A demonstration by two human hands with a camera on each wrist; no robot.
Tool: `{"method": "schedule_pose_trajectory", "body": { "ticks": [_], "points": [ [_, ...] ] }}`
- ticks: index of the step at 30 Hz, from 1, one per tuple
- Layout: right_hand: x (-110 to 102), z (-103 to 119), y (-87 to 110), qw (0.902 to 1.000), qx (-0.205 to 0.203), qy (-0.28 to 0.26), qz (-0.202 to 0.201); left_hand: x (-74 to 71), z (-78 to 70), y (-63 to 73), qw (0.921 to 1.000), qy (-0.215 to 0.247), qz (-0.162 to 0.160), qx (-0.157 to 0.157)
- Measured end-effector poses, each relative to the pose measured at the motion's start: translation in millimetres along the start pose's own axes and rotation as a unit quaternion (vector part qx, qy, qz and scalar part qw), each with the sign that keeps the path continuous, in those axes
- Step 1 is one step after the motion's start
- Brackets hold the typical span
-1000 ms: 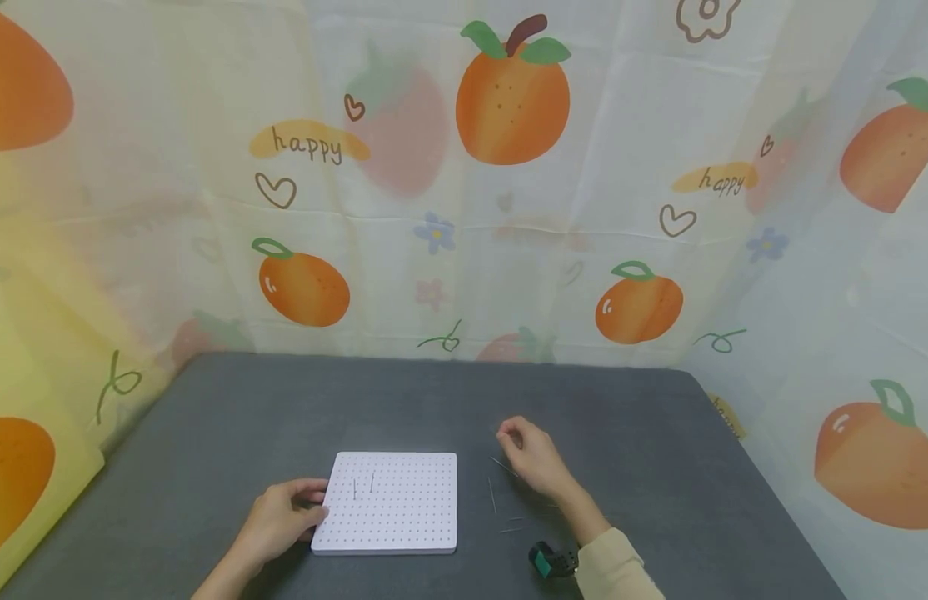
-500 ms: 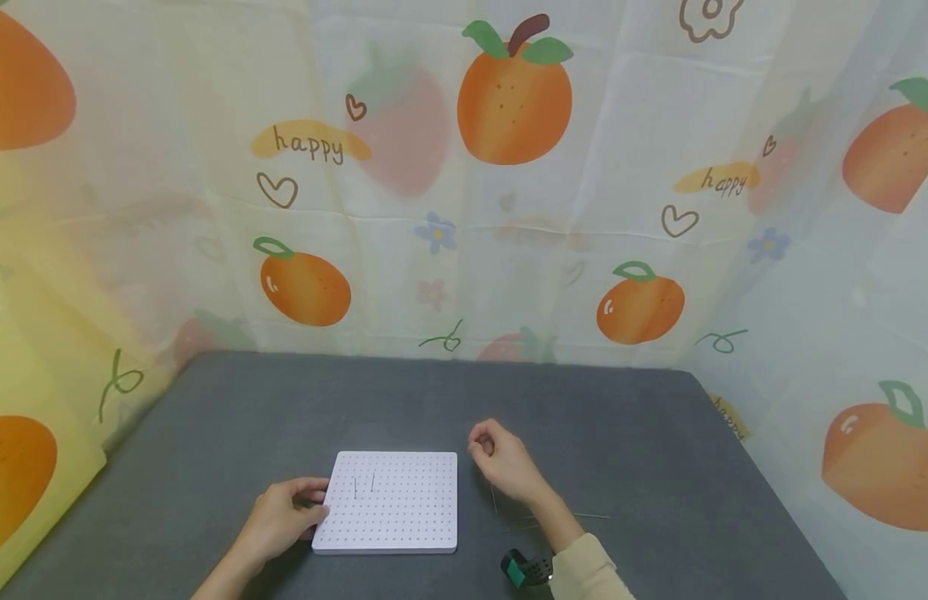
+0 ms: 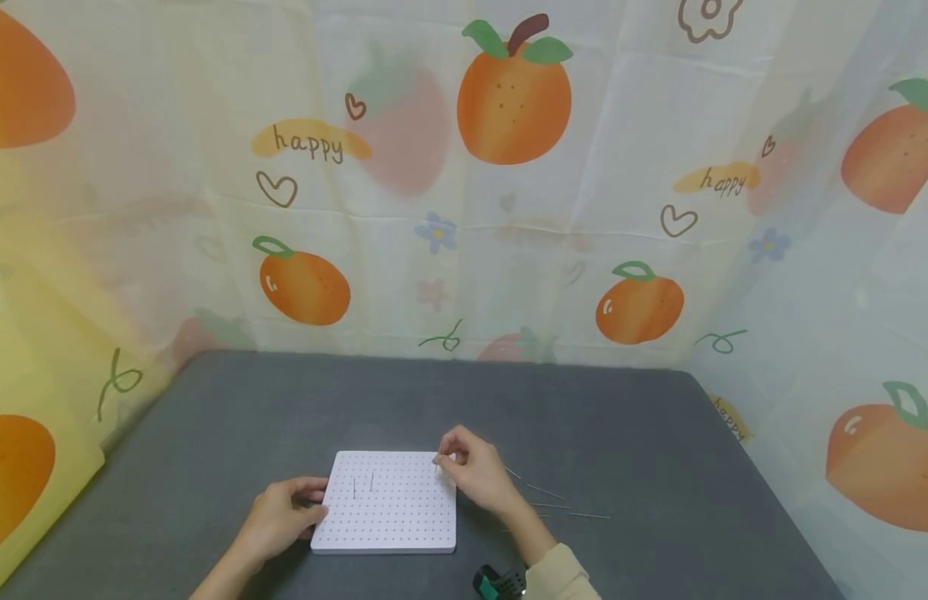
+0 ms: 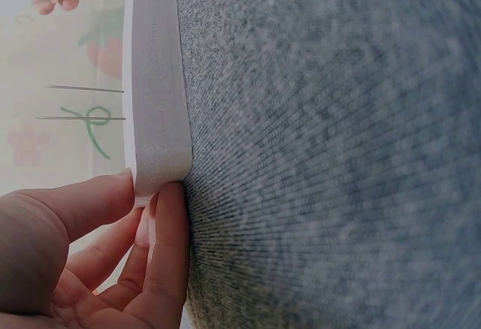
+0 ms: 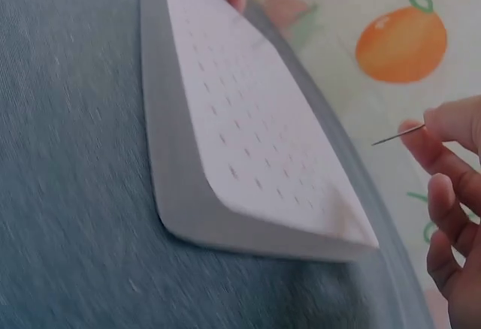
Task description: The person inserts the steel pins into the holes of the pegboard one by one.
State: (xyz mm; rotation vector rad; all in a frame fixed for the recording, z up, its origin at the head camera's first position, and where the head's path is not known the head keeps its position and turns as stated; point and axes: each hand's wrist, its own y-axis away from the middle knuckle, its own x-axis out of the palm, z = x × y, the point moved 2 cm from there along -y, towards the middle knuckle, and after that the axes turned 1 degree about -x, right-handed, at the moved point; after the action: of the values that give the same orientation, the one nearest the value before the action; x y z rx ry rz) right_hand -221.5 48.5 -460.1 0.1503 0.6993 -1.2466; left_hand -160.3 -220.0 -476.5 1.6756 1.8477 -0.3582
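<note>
A white board (image 3: 392, 521) with rows of small holes lies on the table. My left hand (image 3: 278, 518) grips its left edge, thumb on top and fingers at the side. Two thin metal needles stand upright in holes near the board's left part; in the left wrist view one needle (image 4: 83, 89) is beside another needle (image 4: 79, 118). Over the board's far right corner, my right hand (image 3: 479, 473) pinches another needle (image 5: 397, 135) between thumb and forefinger. In the right wrist view its tip points towards the board and is apart from it.
Several loose needles (image 3: 588, 516) lie scattered on the dark grey table (image 3: 344, 408) to the right of the board. A black and green wrist device (image 3: 498, 582) is on the right forearm. A fruit-patterned curtain (image 3: 404, 275) hangs behind and at both sides.
My right hand has moved left from beside the loose needles to above the board's far right corner, carrying a needle. The left hand and the board have stayed put.
</note>
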Motion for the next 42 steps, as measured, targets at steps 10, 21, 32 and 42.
{"method": "schedule_pose_trajectory", "body": {
  "ticks": [10,21,32,42],
  "points": [
    [22,11,2.2,0.9998,-0.004,0.003,-0.019,-1.1,0.9,0.3,1.0,0.002,0.0,0.004],
    [45,27,3.5,0.996,-0.069,0.026,-0.051,-0.4,2.5,-0.8,1.0,0.0,-0.001,0.004],
    [63,34,6.0,0.9912,-0.087,0.055,-0.084,-1.1,1.5,0.9,1.0,0.004,-0.006,0.006],
    [72,38,6.2,0.9847,-0.11,0.087,-0.104,-1.6,1.5,1.0,0.9999,0.0,-0.006,0.011]
  ]
}}
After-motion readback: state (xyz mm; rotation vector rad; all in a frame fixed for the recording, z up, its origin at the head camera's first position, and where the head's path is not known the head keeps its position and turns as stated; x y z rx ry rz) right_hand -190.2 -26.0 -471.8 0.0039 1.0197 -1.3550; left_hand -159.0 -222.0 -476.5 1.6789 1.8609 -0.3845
